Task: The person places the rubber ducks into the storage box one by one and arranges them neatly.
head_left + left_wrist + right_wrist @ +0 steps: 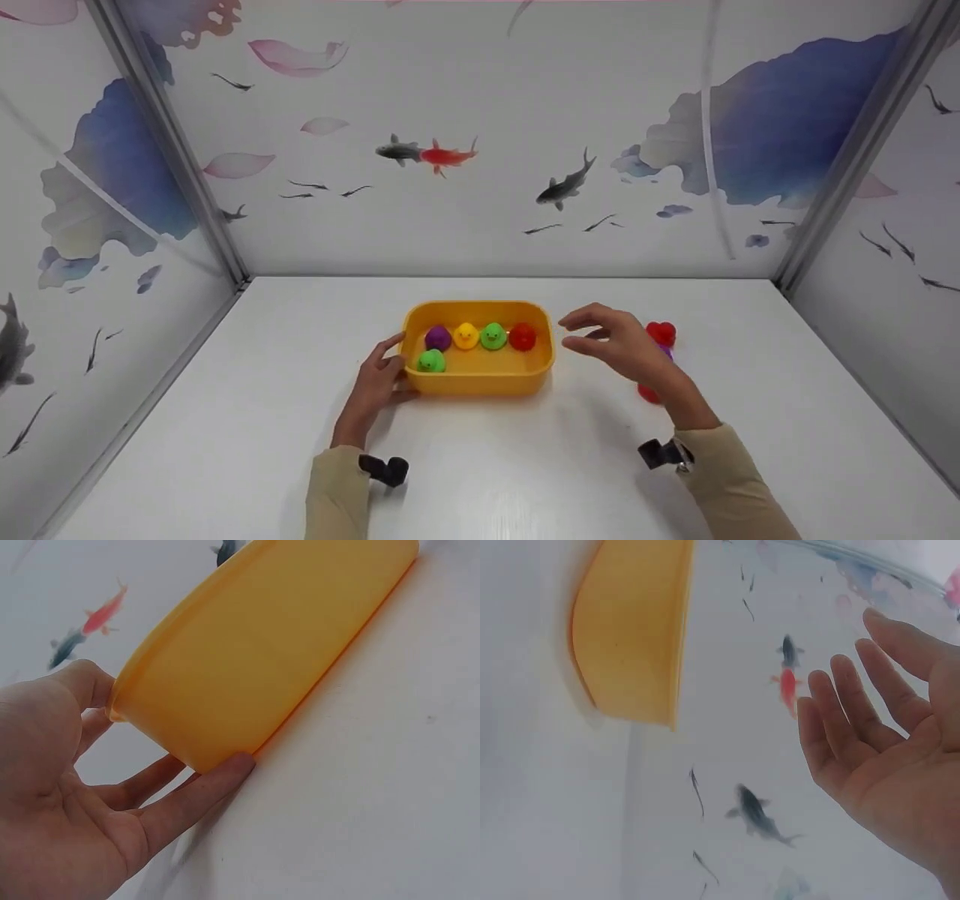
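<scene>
A yellow-orange plastic bin (480, 384) stands on the table with small rubber ducks inside. Along its back sit a purple duck (438, 338), a yellow duck (466, 336), a green duck (493, 336) and a red duck (523, 337). Another green duck (431, 361) lies at the front left. My left hand (379, 382) holds the bin's left end; in the left wrist view its fingers (199, 799) reach from the rim down to the base. My right hand (619, 345) hovers just right of the bin, fingers loosely bent and nothing in them.
Partly hidden behind my right hand and wrist, red toys (661, 333) and a purple one (666, 350) lie on the white table (480, 465). Printed white panels (480, 240) with metal posts enclose the table at the back and sides.
</scene>
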`<state>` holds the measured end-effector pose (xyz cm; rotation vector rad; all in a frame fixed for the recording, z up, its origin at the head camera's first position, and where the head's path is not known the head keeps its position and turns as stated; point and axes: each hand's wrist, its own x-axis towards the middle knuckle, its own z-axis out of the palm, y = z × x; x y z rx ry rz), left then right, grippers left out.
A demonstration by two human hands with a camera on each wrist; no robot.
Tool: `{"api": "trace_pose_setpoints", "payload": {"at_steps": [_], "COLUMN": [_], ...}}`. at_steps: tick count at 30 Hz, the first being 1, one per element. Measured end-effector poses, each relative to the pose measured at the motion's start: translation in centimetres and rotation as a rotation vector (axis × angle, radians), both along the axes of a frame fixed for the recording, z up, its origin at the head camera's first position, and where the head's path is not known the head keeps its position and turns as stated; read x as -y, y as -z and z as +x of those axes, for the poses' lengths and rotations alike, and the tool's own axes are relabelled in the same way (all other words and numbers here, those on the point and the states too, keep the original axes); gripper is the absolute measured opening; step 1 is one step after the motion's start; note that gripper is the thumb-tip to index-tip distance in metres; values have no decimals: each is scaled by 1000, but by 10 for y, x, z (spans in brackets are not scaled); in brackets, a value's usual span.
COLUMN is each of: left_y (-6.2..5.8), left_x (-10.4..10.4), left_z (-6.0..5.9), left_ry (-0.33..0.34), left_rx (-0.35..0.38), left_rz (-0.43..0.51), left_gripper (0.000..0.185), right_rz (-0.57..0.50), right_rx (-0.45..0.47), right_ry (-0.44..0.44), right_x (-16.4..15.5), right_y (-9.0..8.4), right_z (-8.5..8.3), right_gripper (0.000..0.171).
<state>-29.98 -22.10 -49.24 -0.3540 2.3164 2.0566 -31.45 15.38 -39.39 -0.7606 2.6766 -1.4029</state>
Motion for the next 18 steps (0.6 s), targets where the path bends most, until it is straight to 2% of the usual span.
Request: {"api": "trace_pose_setpoints", "payload": {"at_steps": [4,9,18], "left_y": [0,-2,-3], "left_x": [1,4,1], "left_z": [1,1,1], "left_ry": [7,3,7], "left_rx": [7,-1,12], "left_rz": [7,-6,0], "left_gripper": [49,49,50], "right_rz": [-18,-33,-11], "right_rx": [-16,-2,61], "right_ry": [51,90,43], "right_x": [-31,-64,-110], "right_y": [0,9,28], "right_z": [-2,-9,-16], "right_gripper": [34,35,40]}}
